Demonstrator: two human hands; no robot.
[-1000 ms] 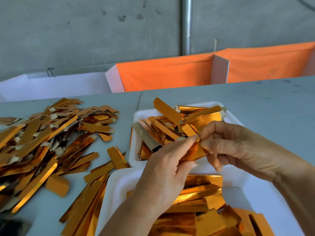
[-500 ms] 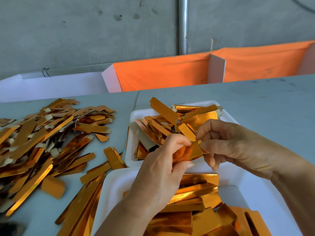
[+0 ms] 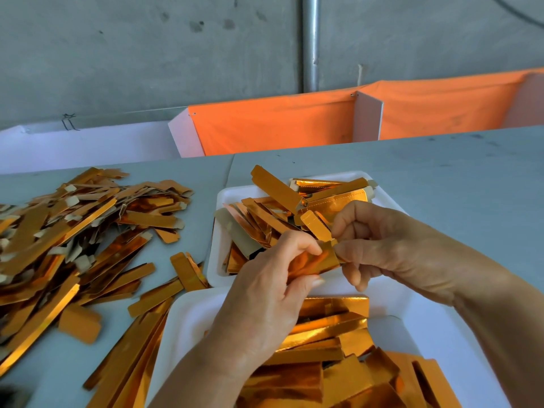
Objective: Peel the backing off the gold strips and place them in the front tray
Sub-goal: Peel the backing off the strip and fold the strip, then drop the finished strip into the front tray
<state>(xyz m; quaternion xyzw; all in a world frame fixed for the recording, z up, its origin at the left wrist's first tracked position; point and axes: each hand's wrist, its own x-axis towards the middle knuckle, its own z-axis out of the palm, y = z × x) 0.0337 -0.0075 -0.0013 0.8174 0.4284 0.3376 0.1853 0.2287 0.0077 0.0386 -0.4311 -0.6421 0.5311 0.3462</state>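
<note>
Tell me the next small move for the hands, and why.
Probably pull the hands apart to peel the backing. The left hand and right hand both pinch one gold strip above the gap between the two trays; it is not yet in the front tray.

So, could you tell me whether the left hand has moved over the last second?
Yes, slightly: the left hand has curled its forefinger down and towards the person, judged against the rear tray, and still pinches the gold strip.
</note>
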